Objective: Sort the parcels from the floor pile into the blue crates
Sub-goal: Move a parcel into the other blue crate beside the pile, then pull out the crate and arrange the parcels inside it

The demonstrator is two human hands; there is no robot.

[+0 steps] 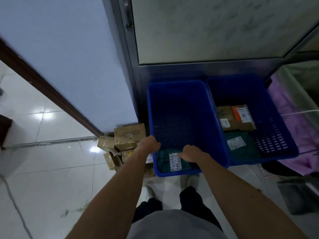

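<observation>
Glossy floor tiles (51,169); mesh-walled blue crate (183,107) runs lengthwise away. Left hand (149,144) fingers grip its rim; right hand (192,154) fingers grip the flat, soft green parcel (164,161).

Plastic left crate (181,104) and right crate (276,131): blue, semi-gloss, walls and base perforated in a grid. Green bag (164,161): thin plastic film, wrinkled, slight sheen. Its label (175,161): white paper, matt. Brown boxes (129,135): cardboard, matt, shiny tape strips. White floor (51,169): tile, high gloss, lamp glare. Dark door frame (127,49): metal, smooth sheen. Purple cloth (293,121): soft, matt.
</observation>
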